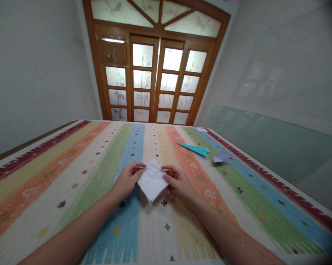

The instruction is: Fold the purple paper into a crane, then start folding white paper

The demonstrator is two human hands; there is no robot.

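A striped cloth (72, 173) covers the table across the whole lower frame, with wooden doors (155, 81) at top centre and a glass sheet (265, 147) leaning at the right edge. Right of centre lie a teal paper dart (194, 148) and, just beside it, a small lilac fold (221, 157).

At centre, slightly below the middle, the white paper (152, 179) sits as a creased diamond, its lower point toward the camera. The left hand (127, 180) pinches its upper left edge, fingers closed narrow on the sheet; the right hand (178, 182) grips the right edge the same way.

The paper looks very light, thin and limp, though its creases probably give it a little stiffness. It would likely tear or crumple under a hard squeeze and slide easily on the cloth. The edges and corners near existing creases seem the best places to hold, with fingertips only.
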